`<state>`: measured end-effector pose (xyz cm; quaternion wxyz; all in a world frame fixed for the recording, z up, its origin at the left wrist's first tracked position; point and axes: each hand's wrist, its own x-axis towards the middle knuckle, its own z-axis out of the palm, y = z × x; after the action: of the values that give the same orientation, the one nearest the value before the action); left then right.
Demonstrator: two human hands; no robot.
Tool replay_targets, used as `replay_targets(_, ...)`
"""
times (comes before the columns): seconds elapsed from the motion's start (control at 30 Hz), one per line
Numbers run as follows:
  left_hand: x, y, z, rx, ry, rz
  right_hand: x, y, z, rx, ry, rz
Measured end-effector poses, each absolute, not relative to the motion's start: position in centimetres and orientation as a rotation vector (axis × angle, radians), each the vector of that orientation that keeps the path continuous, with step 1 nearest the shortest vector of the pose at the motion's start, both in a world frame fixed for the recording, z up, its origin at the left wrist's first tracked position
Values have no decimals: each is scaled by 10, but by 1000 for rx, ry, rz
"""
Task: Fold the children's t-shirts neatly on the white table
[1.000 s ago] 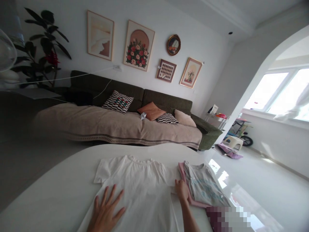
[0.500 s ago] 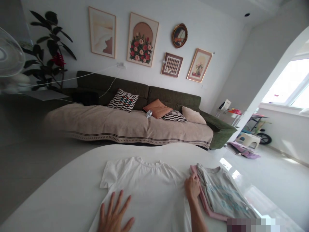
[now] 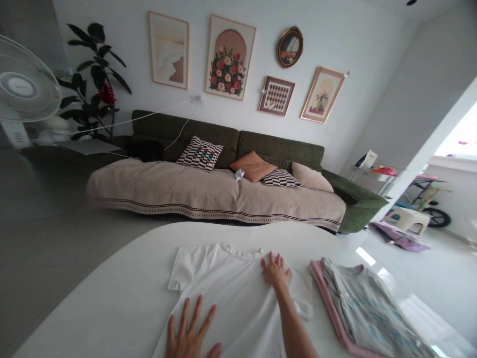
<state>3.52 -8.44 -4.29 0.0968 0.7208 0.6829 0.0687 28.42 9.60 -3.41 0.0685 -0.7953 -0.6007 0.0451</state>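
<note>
A white T-shirt [image 3: 231,293] lies spread on the white table [image 3: 122,293], its collar toward the far side. My left hand [image 3: 192,330] rests on the shirt's lower left part, fingers spread wide. Near the right shoulder, my right hand [image 3: 276,272] presses on the fabric with its fingers apart. The right sleeve lies on the table, partly behind my forearm. Beside it on the right is a grey T-shirt [image 3: 372,303] with blue-green lettering, folded on top of a pink garment [image 3: 328,308]. The white shirt's lower end runs out of view.
Beyond the table stands a green sofa [image 3: 279,144] with a beige cover [image 3: 208,194] and several cushions. A fan [image 3: 28,84] is at the left, near a dark-leaved plant [image 3: 97,74]. On the right floor are a white stool [image 3: 408,219] and a purple item [image 3: 402,236].
My right hand has moved from the right sleeve, beside the folded clothes, to the shirt's right shoulder and has opened. The sleeve now lies outward. My left hand stays on the shirt.
</note>
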Motion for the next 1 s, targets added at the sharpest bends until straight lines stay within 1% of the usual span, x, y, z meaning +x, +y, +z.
replay_targets(0.1,35,-85,-46,2137,2013,228,225,87,-35,-2297,-1906,89)
replay_targets(0.23,33,-84,-55,2157,2017,290,140,72,-48,-1734,-2390,348)
replay_targets(0.27,33,-84,-57,2162,2021,306,127,73,-51,-1702,-2411,397)
replay_targets(0.33,32,-83,-61,2165,2029,322,112,80,-53,-1787,-2355,420)
replay_targets(0.47,33,-80,-66,2161,2042,296,102,101,-54,-1925,-2256,404)
replay_targets(0.63,37,-79,-59,2143,2109,266,91,102,-59,-1949,-2132,323)
replay_targets(0.7,37,-80,-53,2131,2103,236,88,102,-53,-1940,-2122,332)
replay_targets(0.8,35,-85,-44,2155,2030,252,91,99,-33,-1913,-2174,445)
replay_targets(0.9,35,-90,-41,2178,2046,317,105,70,-16,-1885,-2182,429)
replay_targets(1.0,38,-94,-40,2201,2085,360,135,4,-23,-1886,-2129,349)
